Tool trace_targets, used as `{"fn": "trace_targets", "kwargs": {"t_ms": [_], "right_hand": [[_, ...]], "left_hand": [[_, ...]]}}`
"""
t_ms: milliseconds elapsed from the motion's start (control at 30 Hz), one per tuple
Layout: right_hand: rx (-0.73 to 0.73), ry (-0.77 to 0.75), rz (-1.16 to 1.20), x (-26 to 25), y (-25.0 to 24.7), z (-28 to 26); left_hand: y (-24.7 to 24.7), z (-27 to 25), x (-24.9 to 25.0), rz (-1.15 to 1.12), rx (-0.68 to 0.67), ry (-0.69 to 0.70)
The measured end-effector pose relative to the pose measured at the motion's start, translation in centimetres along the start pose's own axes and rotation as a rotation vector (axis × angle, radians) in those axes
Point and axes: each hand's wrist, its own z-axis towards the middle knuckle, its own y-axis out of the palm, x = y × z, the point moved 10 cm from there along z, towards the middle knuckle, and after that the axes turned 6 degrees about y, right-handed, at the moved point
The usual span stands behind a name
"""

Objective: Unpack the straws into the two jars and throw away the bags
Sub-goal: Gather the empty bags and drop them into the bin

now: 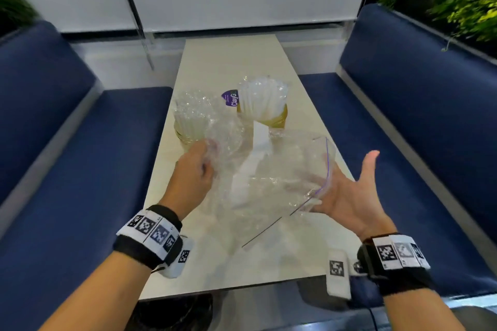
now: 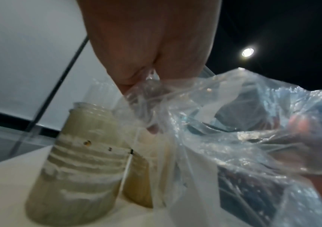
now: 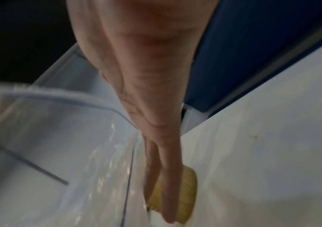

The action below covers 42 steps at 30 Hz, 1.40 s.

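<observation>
Two jars (image 1: pixel 189 126) (image 1: pixel 271 113) stand on the tabletop (image 1: pixel 215 62) just beyond the fingers, both already full of straws (image 1: pixel 258 99). Empty bags (image 1: pixel 269 177) hang bunched between the hands, above the tabletop.

Left hand (image 1: pixel 192 177): fingers curled, pinching a crumpled wad of bag (image 2: pixel 156 98) right beside the near jar (image 2: pixel 74 161). Right hand (image 1: pixel 347 191): fingers straight and spread, palm up under the zip edge (image 1: pixel 326 166), supporting rather than gripping.

Risks, as I judge them:
- Loose film trails close to the jars; pulling the bags away could snag a rim or straw tips and tip a jar.
- Right hand has no real hold, so that bag may slide off to the tabletop.
- No bin clearly in view; disposal spot unknown.
</observation>
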Motion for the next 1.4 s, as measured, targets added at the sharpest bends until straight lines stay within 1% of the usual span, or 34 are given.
{"fn": "trace_targets", "kwargs": {"t_ms": [33, 67, 100, 133, 167, 200, 267, 333, 400, 467, 533, 600, 633, 667, 700, 733, 767, 800, 900, 967, 1033, 1067, 1100, 1133, 1167, 1200, 1233, 1300, 1333, 1400], "right_hand": [[-0.069, 0.006, -0.032, 0.1, 1.2, -0.2], [-0.097, 0.004, -0.107, 0.3, 2.5, -0.1], [-0.068, -0.011, -0.200, 0.6, 3.3, 0.2], [0.032, -0.049, -0.266, 0.5, 3.1, 0.8], [0.086, -0.079, -0.313, 0.6, 3.2, 1.3], [0.109, -0.080, -0.333, 1.0, 3.2, 1.9], [0.071, 0.004, -0.334, 2.5, 3.8, 2.8], [0.028, 0.096, -0.341, 3.5, 3.9, 3.0], [0.029, 0.119, -0.401, 3.2, 3.7, 3.0], [0.035, 0.101, -0.470, 2.4, 3.5, 3.1], [0.042, 0.069, -0.468, 1.9, 3.5, 3.1], [0.008, 0.073, -0.475, 2.0, 4.0, 3.0], [-0.014, 0.091, -0.515, 2.3, 4.6, 2.8], [-0.034, 0.093, -0.575, 2.4, 5.2, 2.6], [-0.041, 0.065, -0.632, 2.1, 5.7, 2.4], [-0.042, 0.020, -0.675, 1.6, 6.0, 2.4], [-0.045, -0.026, -0.710, 0.9, 5.9, 2.3], [-0.047, -0.048, -0.723, 0.5, 5.8, 2.4], [-0.143, -0.035, -0.648, 0.4, 5.7, 2.4], [-0.118, -0.044, -0.620, 0.0, 4.7, 2.8], [-0.060, -0.089, -0.682, -0.9, 3.9, 3.2], [-0.057, -0.119, -0.769, -1.3, 4.0, 3.2], [-0.075, -0.176, -0.855, -1.9, 4.6, 3.0], [-0.100, -0.235, -0.899, -2.6, 5.3, 2.7], [-0.140, -0.287, -0.890, -3.3, 6.2, 2.1], [-0.174, -0.314, -0.872, -3.7, 7.0, 1.6], [-0.216, -0.339, -0.898, -3.9, 7.7, 1.2], [-0.223, -0.389, -1.074, -3.7, 7.9, 1.7], [-0.220, -0.413, -1.154, -3.6, 8.2, 2.0], [-0.243, -0.448, -1.271, -3.3, 9.6, 2.5]], "left_hand": [[-0.4, -0.4, 0.8, 0.039, -0.015, 0.061], [-0.5, -0.8, 1.4, 0.050, -0.032, 0.114], [-0.6, -1.3, 1.7, 0.029, -0.034, 0.145], [-0.8, -1.6, 1.5, -0.025, -0.022, 0.138], [-1.2, -1.7, 1.2, -0.106, 0.005, 0.102], [-1.7, -1.9, 0.6, -0.195, 0.036, 0.043], [-2.7, -2.2, -0.1, -0.343, 0.078, -0.069], [-3.3, -2.6, -0.7, -0.488, 0.064, -0.149], [-3.4, -3.1, -1.0, -0.645, 0.003, -0.217], [-3.3, -3.5, -0.2, -0.752, -0.078, -0.229], [-3.5, -3.9, 0.4, -0.843, -0.093, -0.252], [-3.5, -4.0, -0.4, -0.917, -0.096, -0.311], [-3.5, -4.1, -0.6, -0.889, -0.148, -0.325], [-3.2, -4.3, -0.6, -0.801, -0.243, -0.316], [-2.8, -4.7, -0.6, -0.708, -0.339, -0.300], [-2.5, -5.1, -0.8, -0.633, -0.393, -0.301], [-2.3, -5.2, -1.1, -0.602, -0.393, -0.315], [-2.5, -5.1, -1.3, -0.615, -0.354, -0.329], [-3.0, -4.7, -0.9, -0.731, -0.255, -0.305], [-3.2, -4.3, -1.6, -0.767, -0.188, -0.355], [-2.9, -4.3, -1.7, -0.794, -0.225, -0.408], [-2.6, -4.3, -1.7, -0.870, -0.262, -0.420], [-2.7, -4.3, -1.6, -0.995, -0.285, -0.432], [-3.1, -4.4, -1.3, -1.141, -0.280, -0.456], [-3.9, -4.2, -1.2, -1.215, -0.256, -0.469], [-4.7, -3.8, -1.6, -1.183, -0.229, -0.460], [-5.4, -3.2, -2.0, -1.041, -0.209, -0.418], [-6.4, -2.2, -1.6, -0.599, -0.220, -0.282], [-6.2, -1.9, -0.5, -0.400, -0.271, -0.218], [-3.7, -2.0, 2.0, -0.103, -0.460, -0.095]]}}
